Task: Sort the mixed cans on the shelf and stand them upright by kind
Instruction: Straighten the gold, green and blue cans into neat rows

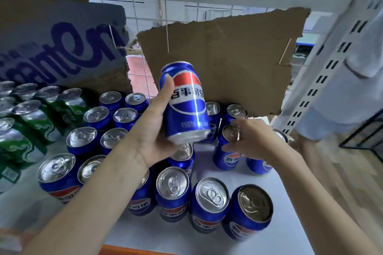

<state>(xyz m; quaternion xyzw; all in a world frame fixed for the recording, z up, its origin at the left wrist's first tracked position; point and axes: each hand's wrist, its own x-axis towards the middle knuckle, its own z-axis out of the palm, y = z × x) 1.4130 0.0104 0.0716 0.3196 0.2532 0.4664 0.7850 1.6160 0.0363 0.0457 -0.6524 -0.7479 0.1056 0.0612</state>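
My left hand (153,130) grips a blue cola can (186,105) and holds it in the air above the shelf, its bottom end tipped towards me. My right hand (255,138) reaches over a standing blue can (226,151) at the right, with its fingers curled round the can's top. Several blue cans (173,192) stand upright across the middle and front of the white shelf (275,232). Green cans (35,116) stand grouped at the left.
A torn brown cardboard sheet (228,58) leans against the wire back of the shelf. A grey cardboard box (62,47) with purple lettering stands at the back left. A white slotted upright (323,72) bounds the right side, and another person's arm (310,151) reaches in there.
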